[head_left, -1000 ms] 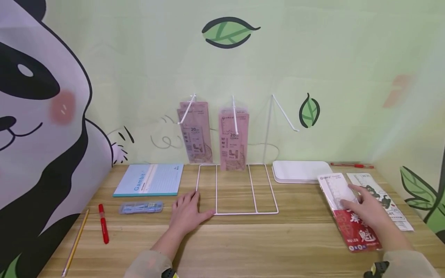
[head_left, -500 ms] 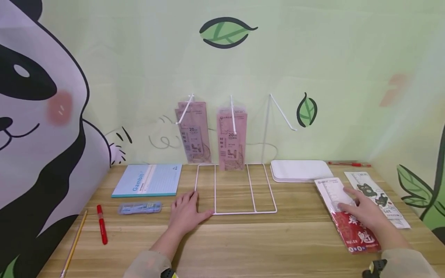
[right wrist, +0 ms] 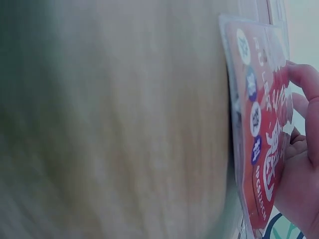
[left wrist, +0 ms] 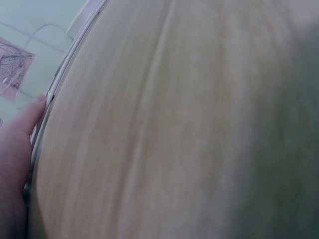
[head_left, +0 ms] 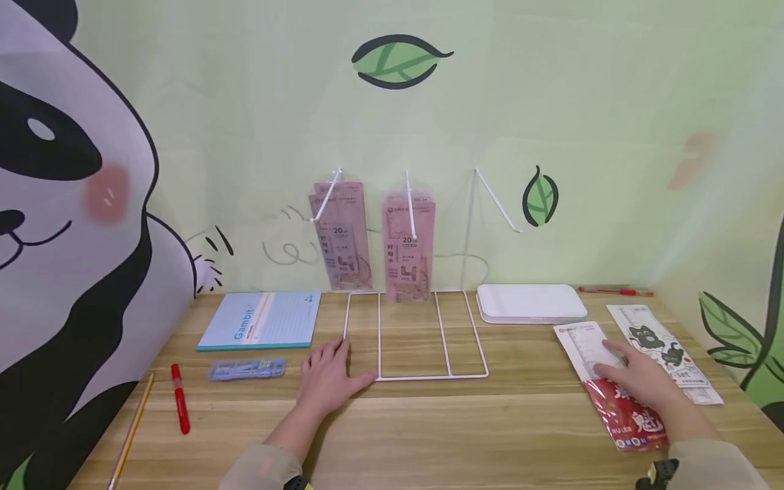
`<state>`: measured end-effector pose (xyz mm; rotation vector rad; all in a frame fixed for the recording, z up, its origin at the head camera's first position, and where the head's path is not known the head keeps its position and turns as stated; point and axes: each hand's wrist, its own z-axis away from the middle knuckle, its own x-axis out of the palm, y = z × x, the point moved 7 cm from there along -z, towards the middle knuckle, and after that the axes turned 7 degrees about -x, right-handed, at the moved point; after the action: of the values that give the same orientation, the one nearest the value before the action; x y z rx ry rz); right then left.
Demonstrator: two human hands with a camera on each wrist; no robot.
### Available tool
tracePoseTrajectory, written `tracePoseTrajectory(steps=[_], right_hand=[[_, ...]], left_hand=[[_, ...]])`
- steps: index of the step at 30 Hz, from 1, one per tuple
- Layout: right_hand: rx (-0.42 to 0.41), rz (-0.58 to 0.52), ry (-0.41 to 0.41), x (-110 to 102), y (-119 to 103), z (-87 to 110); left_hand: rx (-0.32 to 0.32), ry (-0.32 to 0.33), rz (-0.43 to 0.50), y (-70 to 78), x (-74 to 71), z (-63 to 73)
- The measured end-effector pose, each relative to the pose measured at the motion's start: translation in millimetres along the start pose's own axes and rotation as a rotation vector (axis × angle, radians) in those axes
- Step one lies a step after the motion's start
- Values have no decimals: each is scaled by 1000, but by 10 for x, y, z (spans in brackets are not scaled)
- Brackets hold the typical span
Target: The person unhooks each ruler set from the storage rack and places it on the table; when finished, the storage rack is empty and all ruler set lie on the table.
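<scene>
My left hand (head_left: 324,374) rests on the table with its fingers spread, touching the front left corner of a white wire rack (head_left: 433,376). In the left wrist view, my thumb (left wrist: 34,113) lies along the rack's thin bar. My right hand (head_left: 643,378) holds a red and white ruler set (head_left: 621,412) at the right, thumb and index finger on its upper face. Bent fingers (right wrist: 304,82) show over the package in the right wrist view; its right edge is partly hidden by the hand. Another ruler set with black cat drawings (head_left: 664,344) lies beside it.
Pink ruler packs (head_left: 409,262) hang on the rack's left and middle hooks; the right hook (head_left: 499,199) is bare. A white case (head_left: 530,303) and red pen (head_left: 615,291) lie behind. Leftward are a blue notebook (head_left: 260,320), clear blue box (head_left: 247,369), red marker (head_left: 180,398) and pencil (head_left: 131,432).
The red and white ruler set has slid slightly left and toward me with my right hand, away from the white case and the cat ruler set. My left hand stays at the rack.
</scene>
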<state>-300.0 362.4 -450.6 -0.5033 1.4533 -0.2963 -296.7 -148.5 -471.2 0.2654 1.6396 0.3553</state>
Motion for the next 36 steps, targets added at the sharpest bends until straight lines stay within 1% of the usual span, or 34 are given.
tracePoseTrajectory(steps=[7,12,17,25,31,36], right_hand=[[18,10,-20,-14,-1,33],[9,40,-22,-11,36,36],[6,57,-33,-2,14,56],[-11,80,-24,-6,45,85],[-50,101,36,-48,-1,67],[-37,57,56,-101,-104,44]], left_hand=[[5,4,4,9,0,-4],[7,0,9,27,6,-9],[3,-4,9,11,10,-9],[3,-3,11,13,18,-6],[2,-2,7,-4,33,-2],[2,-1,8,-2,20,-8]])
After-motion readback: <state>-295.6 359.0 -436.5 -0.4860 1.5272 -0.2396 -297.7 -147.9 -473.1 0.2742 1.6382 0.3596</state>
